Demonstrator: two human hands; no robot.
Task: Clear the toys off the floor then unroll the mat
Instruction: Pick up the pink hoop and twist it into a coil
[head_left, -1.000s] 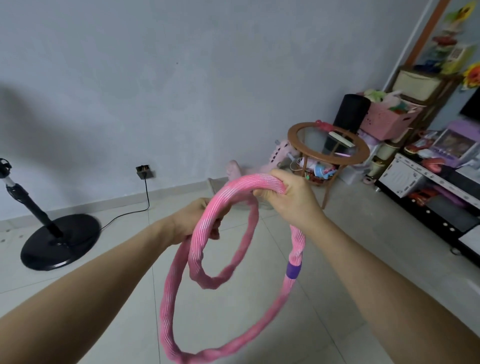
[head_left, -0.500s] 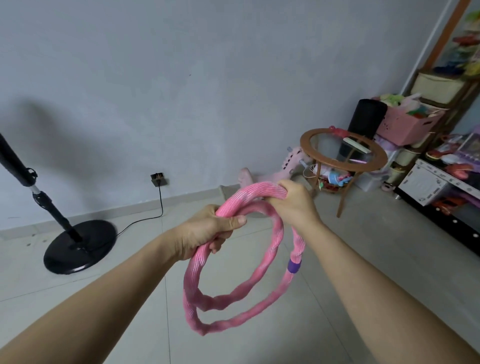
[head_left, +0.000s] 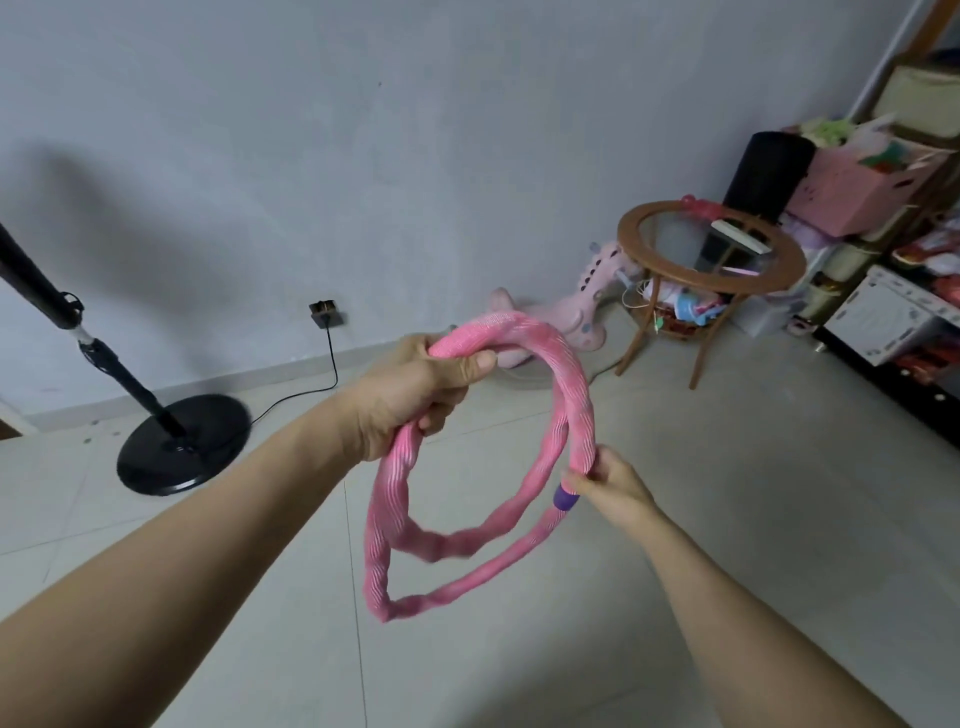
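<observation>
Covering the room, pale floor tiles (head_left: 727, 519) meet grey wall (head_left: 363, 130).

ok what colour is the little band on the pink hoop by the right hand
Purple; the band sits on the pink hoop just below the right hand, head view.

No legible text, label, brand, number or sign anywhere in view. Faint print on the white box (head_left: 883, 317) at about three o'clock, too small and blurred to read. Dark speckles on the pink bin (head_left: 852, 192) at about two o'clock, not resolvable as letters.
</observation>
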